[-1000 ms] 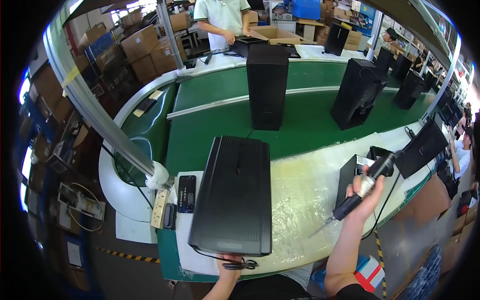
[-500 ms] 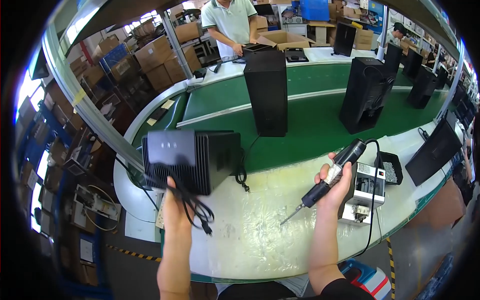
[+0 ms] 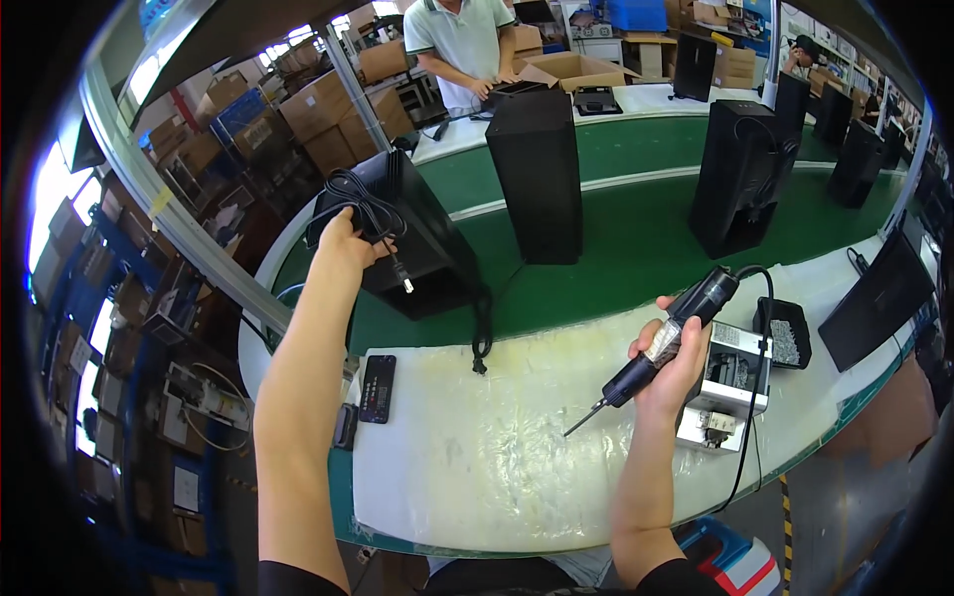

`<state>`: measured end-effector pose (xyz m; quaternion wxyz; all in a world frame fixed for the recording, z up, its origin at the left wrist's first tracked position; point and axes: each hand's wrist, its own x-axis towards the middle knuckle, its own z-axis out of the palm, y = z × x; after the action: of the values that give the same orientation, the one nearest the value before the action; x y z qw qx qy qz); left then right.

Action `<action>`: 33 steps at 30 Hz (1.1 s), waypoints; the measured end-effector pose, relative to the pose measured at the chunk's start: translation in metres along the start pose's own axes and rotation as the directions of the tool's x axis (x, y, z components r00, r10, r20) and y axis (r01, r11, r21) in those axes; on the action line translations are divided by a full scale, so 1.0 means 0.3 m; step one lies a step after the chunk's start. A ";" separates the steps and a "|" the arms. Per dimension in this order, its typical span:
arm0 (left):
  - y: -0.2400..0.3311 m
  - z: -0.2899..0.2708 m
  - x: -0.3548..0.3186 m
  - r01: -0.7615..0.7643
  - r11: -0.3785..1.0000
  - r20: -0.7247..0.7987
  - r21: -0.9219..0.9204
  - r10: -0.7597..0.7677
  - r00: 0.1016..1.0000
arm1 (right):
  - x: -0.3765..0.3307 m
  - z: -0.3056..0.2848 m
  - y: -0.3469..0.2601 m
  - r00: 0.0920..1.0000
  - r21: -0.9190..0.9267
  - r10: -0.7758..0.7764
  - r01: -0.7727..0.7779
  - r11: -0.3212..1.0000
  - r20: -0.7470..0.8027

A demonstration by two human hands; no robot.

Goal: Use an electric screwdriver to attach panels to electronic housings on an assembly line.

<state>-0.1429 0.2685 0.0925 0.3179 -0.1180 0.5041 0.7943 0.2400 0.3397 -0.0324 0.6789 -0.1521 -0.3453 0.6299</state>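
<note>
At the lower centre of the frame our two forearms rise from the bottom edge. Our right hand (image 3: 671, 363), right of centre, is clenched around an electric screwdriver (image 3: 656, 343), its bit angled down-left over the pale plastic-covered work mat (image 3: 477, 447). Our left hand (image 3: 343, 243), stretched up to the upper left, grasps a coiled black power cable (image 3: 363, 204) against the top of a tilted black speaker cabinet (image 3: 417, 238) on the green conveyor belt (image 3: 616, 248). A small parts box (image 3: 720, 387) sits just beside our right hand. Farther up, more black cabinets (image 3: 537, 174) stand upright on the belt. At the top, another person (image 3: 462, 45) works at a cardboard box, with cartons stacked upper left.
</note>
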 end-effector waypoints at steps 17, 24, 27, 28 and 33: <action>-0.107 0.037 0.059 -0.549 0.799 0.031 0.247 0.559 0.828 | 0.017 -0.002 0.037 0.999 -0.066 -0.026 0.024 0.998 -0.030; -0.406 0.422 -0.083 -0.842 -0.538 0.918 -0.031 0.317 -0.237 | 0.014 -0.018 0.022 0.991 -0.153 -0.130 0.132 0.979 0.020; -0.441 0.577 0.034 -0.547 -0.809 0.937 0.218 0.329 -0.114 | 0.015 -0.020 0.019 0.985 -0.165 -0.168 0.173 0.971 0.045; -0.461 0.584 0.062 -0.596 -0.756 0.941 0.271 0.339 -0.003 | 0.013 -0.020 0.015 0.984 -0.168 -0.172 0.177 0.970 0.043; -0.577 0.566 -0.134 -0.494 -0.817 0.947 0.297 0.320 0.041 | 0.042 -0.083 -0.042 0.967 -0.222 -0.254 0.246 0.944 -0.010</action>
<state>0.0188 0.4518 0.0659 -0.3428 0.5745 0.7319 0.1294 0.2656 0.3553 -0.0387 0.7389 -0.1929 -0.4158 0.4938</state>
